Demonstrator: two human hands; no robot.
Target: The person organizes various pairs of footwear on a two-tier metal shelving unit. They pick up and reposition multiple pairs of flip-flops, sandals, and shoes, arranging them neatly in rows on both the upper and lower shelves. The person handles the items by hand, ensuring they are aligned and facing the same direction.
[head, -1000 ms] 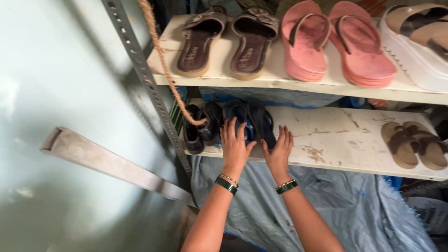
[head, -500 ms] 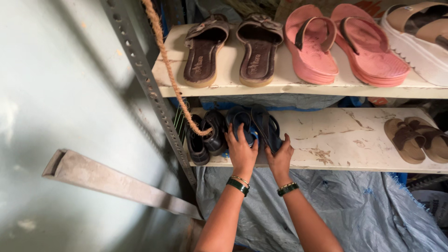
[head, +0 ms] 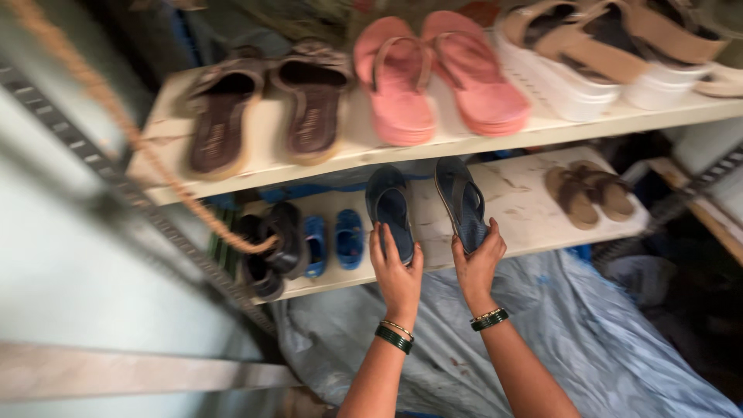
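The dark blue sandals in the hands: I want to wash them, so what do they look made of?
The dark blue sandals look like matte rubber or foam, with thin, smooth soles and moulded-looking straps; blur leaves it open. Left hand and right hand each hold one.

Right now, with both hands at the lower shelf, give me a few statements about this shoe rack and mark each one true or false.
1. Each hand holds one dark blue sandal: the left hand has the left dark blue sandal, the right hand the right dark blue sandal. True.
2. The pink flip-flops sit on the lower white shelf. False: they are on the upper white shelf.
3. A small pair of bright blue children's sandals lies left of the held pair. True.
4. Both wrists are bare. False: each wears dark green and gold bangles.
5. The brown slip-on sandals sit right of the pink pair. False: they sit to its left.
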